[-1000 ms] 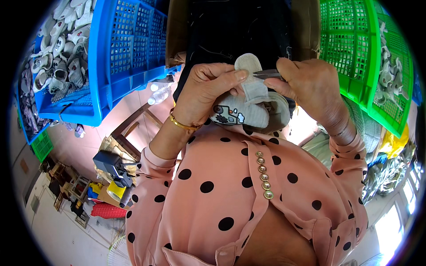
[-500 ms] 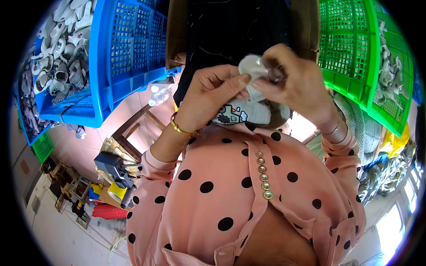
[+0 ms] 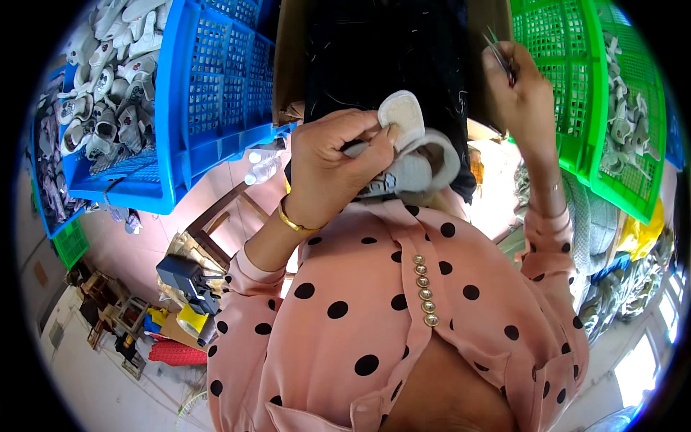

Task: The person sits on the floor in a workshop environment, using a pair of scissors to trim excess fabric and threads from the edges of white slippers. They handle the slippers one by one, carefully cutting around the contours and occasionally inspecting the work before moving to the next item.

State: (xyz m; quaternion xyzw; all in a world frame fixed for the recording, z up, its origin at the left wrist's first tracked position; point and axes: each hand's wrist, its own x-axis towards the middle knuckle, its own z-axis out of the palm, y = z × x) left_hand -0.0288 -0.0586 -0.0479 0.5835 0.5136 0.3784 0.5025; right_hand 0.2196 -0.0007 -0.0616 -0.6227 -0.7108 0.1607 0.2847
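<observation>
My left hand (image 3: 335,155) is closed on a small whitish children's shoe upper (image 3: 412,173), near my body. Between thumb and fingers it pinches the base of the upper's rounded tongue (image 3: 403,114), which sticks up. A rounded opening shows on the upper's right side, and part of a dark printed pattern is visible beside my wrist. My right hand (image 3: 522,93) is raised well to the right, apart from the upper. Thread snips (image 3: 502,59) are in its grip, with thin pointed blades aimed up and away from me.
At left stands a blue crate (image 3: 162,180) beside piled whitish shoe uppers (image 3: 108,101). A green crate (image 3: 558,93) is close to my right hand, with more pieces (image 3: 626,137) beyond. Dark cloth (image 3: 381,50) with loose threads lies ahead. A wooden stool (image 3: 230,216) is at lower left.
My right hand has moved away from the shoe upper, up and to the right, and the snips now show clearly. My left hand still holds the upper, whose tongue now stands up in view.
</observation>
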